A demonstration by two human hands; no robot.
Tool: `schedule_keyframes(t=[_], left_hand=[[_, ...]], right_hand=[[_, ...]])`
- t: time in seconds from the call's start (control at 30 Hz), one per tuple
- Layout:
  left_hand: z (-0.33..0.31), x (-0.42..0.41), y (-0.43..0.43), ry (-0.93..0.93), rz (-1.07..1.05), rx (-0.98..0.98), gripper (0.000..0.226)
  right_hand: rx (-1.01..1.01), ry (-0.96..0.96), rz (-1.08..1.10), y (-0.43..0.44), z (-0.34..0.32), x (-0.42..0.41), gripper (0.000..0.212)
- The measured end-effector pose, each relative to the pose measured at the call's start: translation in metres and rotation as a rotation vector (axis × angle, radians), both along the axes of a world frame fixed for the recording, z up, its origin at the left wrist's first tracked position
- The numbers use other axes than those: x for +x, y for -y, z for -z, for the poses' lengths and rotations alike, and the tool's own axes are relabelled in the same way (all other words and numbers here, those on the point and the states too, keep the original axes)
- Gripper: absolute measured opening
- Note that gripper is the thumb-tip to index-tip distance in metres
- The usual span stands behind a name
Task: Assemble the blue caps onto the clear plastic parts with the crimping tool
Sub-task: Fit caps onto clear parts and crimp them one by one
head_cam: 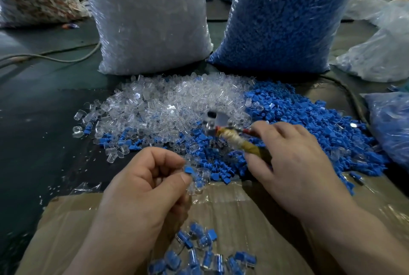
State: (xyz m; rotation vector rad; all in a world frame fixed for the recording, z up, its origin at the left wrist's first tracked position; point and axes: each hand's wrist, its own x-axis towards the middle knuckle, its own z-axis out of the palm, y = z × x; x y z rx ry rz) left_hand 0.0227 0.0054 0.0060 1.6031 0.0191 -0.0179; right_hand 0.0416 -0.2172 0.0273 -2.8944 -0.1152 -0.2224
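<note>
The left hand, at 6 o'clock of the view, pinches a blue cap between thumb and forefinger, with a clear plastic part just beside it at the fingertips. The right hand, at 4 o'clock, grips the wrapped handles of the crimping tool, whose blurred head points toward 11 o'clock over the heaps. Both hands hover above the far edge of a taped cardboard box, where assembled pieces lie at 6 o'clock. Past that edge a heap of clear parts meets a heap of blue caps, the two touching and mixing at the centre. Behind them two tall bags stand upright: a bag of clear parts at 12 o'clock and a bag of blue caps at 1 o'clock, walling off the far side. A smaller blue-filled bag hems the right at 3 o'clock. The dark table stretches to the frame edge at 9 o'clock, crossed by a cable at 10 o'clock.
</note>
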Motion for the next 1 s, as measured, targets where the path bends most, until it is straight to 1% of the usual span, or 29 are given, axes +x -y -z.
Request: schedule_keyframes(t=[0.1, 0.17, 0.3, 0.4, 0.5, 0.57, 0.67, 0.73, 0.87, 1.0], left_hand=[[-0.001, 0.001, -0.003, 0.051, -0.034, 0.033, 0.019], [-0.002, 0.002, -0.005, 0.064, -0.074, -0.01, 0.021], [-0.002, 0.002, -0.008, 0.129, -0.076, 0.024, 0.03], [0.0, 0.004, -0.011, 0.178, -0.078, 0.02, 0.022], [0.0, 0.004, -0.015, 0.186, -0.053, 0.002, 0.021], [-0.001, 0.004, -0.017, 0.19, -0.041, -0.011, 0.017], [-0.003, 0.004, -0.015, 0.213, -0.047, -0.003, 0.021], [-0.003, 0.004, -0.015, 0.219, -0.051, -0.01, 0.015], [-0.003, 0.002, -0.019, 0.23, -0.035, 0.039, 0.015], [-0.002, 0.003, -0.02, 0.239, -0.028, 0.081, 0.018]], right_hand=[[0.168, 0.103, -0.014, -0.003, -0.006, -0.007, 0.049], [0.193, 0.112, -0.067, -0.006, -0.011, -0.014, 0.047], [0.162, 0.062, -0.21, -0.011, -0.014, -0.023, 0.052], [0.167, 0.036, -0.26, -0.01, -0.014, -0.025, 0.055], [0.149, 0.018, -0.295, -0.009, -0.014, -0.024, 0.054], [0.151, 0.02, -0.306, -0.008, -0.014, -0.024, 0.055], [0.155, 0.029, -0.315, -0.007, -0.014, -0.024, 0.055], [0.144, 0.027, -0.321, -0.007, -0.013, -0.024, 0.057], [0.079, 0.031, -0.316, -0.008, -0.012, -0.024, 0.058], [0.023, 0.061, -0.318, -0.009, -0.015, -0.023, 0.051]])
